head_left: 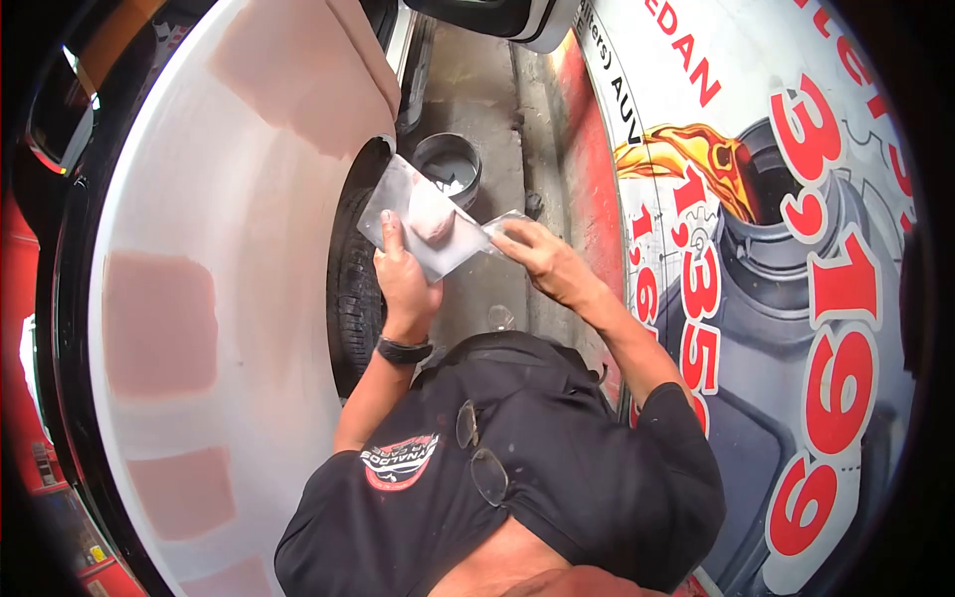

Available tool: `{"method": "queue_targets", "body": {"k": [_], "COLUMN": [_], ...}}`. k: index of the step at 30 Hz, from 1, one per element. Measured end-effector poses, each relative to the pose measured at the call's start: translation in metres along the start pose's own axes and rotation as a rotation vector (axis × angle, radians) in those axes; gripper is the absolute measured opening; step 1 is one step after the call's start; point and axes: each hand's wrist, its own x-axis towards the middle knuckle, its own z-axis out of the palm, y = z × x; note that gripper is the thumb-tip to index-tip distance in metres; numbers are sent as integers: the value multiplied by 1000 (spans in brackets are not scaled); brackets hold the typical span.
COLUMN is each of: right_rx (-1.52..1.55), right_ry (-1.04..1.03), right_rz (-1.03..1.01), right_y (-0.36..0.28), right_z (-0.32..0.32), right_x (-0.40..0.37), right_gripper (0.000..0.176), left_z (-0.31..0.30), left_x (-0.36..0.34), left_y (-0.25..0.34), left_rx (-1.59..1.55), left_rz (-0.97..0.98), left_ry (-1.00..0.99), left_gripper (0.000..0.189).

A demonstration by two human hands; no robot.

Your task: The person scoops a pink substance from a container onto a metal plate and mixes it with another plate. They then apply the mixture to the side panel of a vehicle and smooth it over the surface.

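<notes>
My left hand (406, 284) grips a flat, clear plate (390, 195) from below, the thumb lying on its top face. On the plate sits a mound of pinkish putty (434, 221), with a paler smear of it around. In my right hand (549, 263) a small, thin, translucent spreader (509, 218) is pinched between fingers and thumb. The spreader is right at the plate's right corner, beside the putty. Left of my hands stands a pale vehicle panel (259, 249) with several pinkish-brown filler patches (159, 323) on it.
A dark bucket (474, 159) with grey contents stands on the floor beyond the plate. A tyre (354, 298) sits under the panel's wheel arch. On the right a large printed banner (736, 398) runs alongside me. Part of a vehicle (545, 25) juts in at the top.
</notes>
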Motion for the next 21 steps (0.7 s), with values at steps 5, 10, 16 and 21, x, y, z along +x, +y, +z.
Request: {"method": "queue_targets", "body": {"k": [5, 10, 16, 21], "right_rx": [367, 379, -603, -449], "right_ry": [153, 304, -59, -204], "right_rz": [304, 52, -204, -310], "right_y": [-16, -46, -14, -34], "right_z": [-15, -63, -44, -11], "right_x": [16, 36, 47, 24], "right_gripper": [46, 47, 48, 42], "left_z": [-25, -5, -14, -19], "left_x": [14, 3, 16, 19], "left_y": [-14, 10, -6, -6], "left_rx": [-294, 203, 659, 672], "left_rz": [-598, -210, 192, 181], "left_ry": [-361, -190, -336, -236], "left_gripper": [36, 41, 48, 55]}}
